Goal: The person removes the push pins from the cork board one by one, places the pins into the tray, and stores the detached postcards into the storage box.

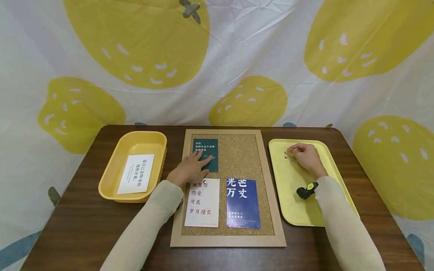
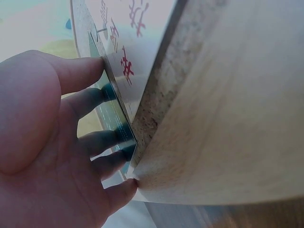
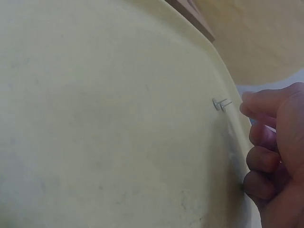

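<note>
Green card [image 1: 211,150]: best pressed flat and lightly; it lies on the corkboard [image 1: 239,158] beneath the left hand [image 1: 191,169], fingers spread wide
Pins [image 3: 217,104]: best pinched by the heads, clear of the points; two are on the yellow tray [image 1: 291,195] just beside the right hand [image 1: 307,156]
Right fingertips: curled in, narrow; cannot tell whether they hold a pin

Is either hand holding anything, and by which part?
The left hand grips nothing; some fingers rest on the green card. Whether the right hand pinches anything cannot be told.
</note>
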`<state>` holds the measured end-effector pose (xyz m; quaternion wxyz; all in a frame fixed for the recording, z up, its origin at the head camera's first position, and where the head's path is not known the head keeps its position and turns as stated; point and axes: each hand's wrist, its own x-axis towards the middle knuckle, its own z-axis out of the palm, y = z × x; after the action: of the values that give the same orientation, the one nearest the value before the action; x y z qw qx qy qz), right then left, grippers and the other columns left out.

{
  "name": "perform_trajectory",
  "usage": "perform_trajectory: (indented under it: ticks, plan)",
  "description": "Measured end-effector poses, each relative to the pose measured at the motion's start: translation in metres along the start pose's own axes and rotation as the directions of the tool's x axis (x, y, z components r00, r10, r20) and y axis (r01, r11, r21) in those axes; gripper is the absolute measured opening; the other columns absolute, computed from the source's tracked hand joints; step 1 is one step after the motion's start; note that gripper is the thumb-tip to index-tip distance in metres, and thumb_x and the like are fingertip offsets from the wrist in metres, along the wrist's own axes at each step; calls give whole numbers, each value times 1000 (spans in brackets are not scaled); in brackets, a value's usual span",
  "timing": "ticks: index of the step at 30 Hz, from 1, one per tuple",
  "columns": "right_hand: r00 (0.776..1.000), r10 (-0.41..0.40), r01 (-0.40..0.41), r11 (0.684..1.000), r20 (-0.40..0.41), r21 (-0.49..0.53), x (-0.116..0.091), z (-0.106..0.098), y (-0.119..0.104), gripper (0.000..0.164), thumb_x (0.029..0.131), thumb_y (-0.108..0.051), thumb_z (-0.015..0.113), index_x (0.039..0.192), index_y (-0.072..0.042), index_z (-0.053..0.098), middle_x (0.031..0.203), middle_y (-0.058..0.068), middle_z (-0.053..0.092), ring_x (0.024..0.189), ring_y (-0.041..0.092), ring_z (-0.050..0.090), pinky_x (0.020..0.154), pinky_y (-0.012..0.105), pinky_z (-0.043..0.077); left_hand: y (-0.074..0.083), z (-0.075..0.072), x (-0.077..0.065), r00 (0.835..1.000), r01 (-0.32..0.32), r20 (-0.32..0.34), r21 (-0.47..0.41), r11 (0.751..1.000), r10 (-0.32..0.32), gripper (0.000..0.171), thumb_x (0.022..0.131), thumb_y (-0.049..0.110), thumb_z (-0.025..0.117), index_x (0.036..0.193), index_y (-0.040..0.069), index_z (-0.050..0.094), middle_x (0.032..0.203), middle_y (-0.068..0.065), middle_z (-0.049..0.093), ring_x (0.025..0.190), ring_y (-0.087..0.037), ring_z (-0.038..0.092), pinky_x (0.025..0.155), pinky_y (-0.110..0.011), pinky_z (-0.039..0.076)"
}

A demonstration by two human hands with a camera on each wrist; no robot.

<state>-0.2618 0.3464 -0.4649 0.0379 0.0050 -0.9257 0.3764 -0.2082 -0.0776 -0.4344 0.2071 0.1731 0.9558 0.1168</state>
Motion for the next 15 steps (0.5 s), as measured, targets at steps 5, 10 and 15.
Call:
perform_trajectory:
  ticks: [5, 10, 15]
  plan:
    - [999, -40, 40, 999, -4, 16, 3, 3, -7, 24, 98, -24, 62, 106, -4, 74, 68, -1, 58, 57, 8, 46, 50, 24, 38, -1, 0, 1, 1000, 2, 7, 12, 1000, -2, 60, 105, 40, 44, 159, 28, 21, 166, -13, 6, 153, -33, 2, 123, -52, 6]
    - [994, -107, 106, 991, 4, 78, 7, 8, -25, 28, 96, -29, 66, 109, -5, 73, 67, 8, 56, 52, 7, 43, 47, 25, 37, -1, 0, 3, 1000, 2, 11, 26, 1000, -2, 60, 105, 40, 43, 159, 28, 20, 166, -14, 6, 153, -32, 3, 123, -52, 7]
    - [985, -171, 167, 977, 24, 130, 9, 18, -50, 24, 95, -25, 68, 108, -5, 73, 66, 14, 56, 47, 8, 42, 44, 26, 36, -1, 0, 3, 1000, 1, 12, 26, 1000, -1, 60, 105, 40, 43, 159, 29, 19, 166, -13, 6, 154, -32, 2, 124, -52, 7]
